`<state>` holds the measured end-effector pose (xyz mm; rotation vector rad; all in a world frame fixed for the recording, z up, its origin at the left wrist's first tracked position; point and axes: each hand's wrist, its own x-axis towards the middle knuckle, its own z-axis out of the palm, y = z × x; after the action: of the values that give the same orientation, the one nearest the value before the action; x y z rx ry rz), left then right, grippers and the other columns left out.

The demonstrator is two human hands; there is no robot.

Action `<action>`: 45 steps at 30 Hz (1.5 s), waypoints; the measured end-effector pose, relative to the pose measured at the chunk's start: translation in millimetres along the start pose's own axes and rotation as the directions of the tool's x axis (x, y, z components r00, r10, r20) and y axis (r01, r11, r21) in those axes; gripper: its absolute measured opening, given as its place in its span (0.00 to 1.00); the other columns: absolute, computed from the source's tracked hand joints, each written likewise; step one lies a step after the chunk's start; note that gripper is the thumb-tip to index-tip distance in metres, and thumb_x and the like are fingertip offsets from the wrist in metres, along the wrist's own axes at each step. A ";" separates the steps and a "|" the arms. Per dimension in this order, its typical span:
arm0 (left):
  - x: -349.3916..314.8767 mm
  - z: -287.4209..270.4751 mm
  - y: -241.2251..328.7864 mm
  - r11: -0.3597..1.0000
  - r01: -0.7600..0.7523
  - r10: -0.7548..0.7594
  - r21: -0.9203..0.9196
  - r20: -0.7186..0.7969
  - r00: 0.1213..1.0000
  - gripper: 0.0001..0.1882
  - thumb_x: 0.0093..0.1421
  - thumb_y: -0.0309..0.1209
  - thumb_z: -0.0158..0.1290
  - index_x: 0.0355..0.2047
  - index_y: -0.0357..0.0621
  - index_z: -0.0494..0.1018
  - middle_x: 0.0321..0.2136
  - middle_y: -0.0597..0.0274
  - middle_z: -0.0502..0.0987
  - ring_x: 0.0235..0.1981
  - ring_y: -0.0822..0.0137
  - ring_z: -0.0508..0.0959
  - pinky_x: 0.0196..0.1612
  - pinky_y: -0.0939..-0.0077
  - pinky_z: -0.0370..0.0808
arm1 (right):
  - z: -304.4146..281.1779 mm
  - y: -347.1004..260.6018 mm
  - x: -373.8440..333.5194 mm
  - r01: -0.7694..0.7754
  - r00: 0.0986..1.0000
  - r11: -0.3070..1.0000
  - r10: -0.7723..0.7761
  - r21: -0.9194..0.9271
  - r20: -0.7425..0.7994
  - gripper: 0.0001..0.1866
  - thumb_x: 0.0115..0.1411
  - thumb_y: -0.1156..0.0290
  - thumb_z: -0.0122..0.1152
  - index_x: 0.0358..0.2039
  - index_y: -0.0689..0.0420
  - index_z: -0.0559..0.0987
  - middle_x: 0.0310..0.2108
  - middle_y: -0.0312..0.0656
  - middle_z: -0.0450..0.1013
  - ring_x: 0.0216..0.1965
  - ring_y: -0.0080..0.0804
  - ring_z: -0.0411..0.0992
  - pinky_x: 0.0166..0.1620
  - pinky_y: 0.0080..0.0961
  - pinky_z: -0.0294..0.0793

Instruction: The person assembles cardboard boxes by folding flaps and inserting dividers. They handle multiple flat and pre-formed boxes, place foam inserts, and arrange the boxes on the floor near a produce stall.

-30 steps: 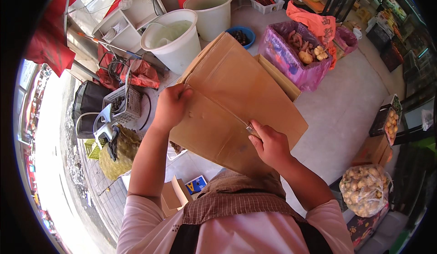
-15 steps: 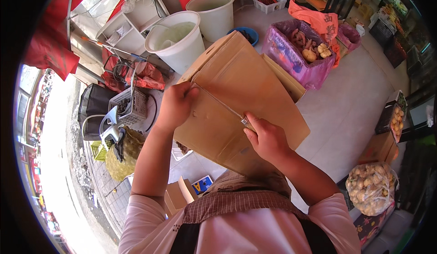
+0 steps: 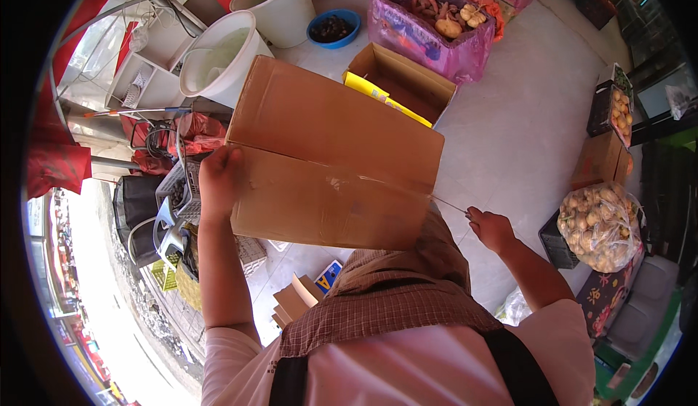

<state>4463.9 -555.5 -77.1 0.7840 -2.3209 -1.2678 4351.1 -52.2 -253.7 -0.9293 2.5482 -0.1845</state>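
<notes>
A closed brown cardboard box (image 3: 334, 122) is held in front of my body, tilted, its middle seam running from left to right. My left hand (image 3: 220, 180) grips the box's left edge near the seam, fingers partly hidden. My right hand (image 3: 493, 230) is closed around the handle of a thin-bladed knife (image 3: 452, 206), off the box's right side. The blade points left, and its tip reaches the right end of the seam; whether it is inside the cardboard I cannot tell.
An open cardboard box (image 3: 436, 89) with a yellow edge lies beyond, before a purple plastic-lined box (image 3: 407, 31) of tubers. White tubs (image 3: 251, 49) and a blue basin (image 3: 336, 44) stand at the far left. A bag of potatoes (image 3: 600, 224) sits at the right.
My right hand has drawn the knife rightward along the seam to the box's right edge. The box has turned and shifted left, with my left hand still on its left edge.
</notes>
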 end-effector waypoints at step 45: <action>-21.6 -102.4 -26.0 0.826 0.079 -0.109 -0.557 -0.021 0.994 0.09 0.65 0.31 0.45 0.36 0.38 0.71 0.31 0.63 0.76 0.33 0.72 0.75 0.40 0.78 0.71 | -53.6 9.8 58.6 -0.055 0.906 0.631 0.357 0.774 -0.227 0.14 0.52 0.64 0.64 0.29 0.61 0.71 0.18 0.41 0.68 0.20 0.31 0.65 0.28 0.27 0.66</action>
<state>4546.1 -618.7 -47.3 0.7132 -1.7301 -1.8214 4282.1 -83.2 -227.8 -0.2566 2.4529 -1.3520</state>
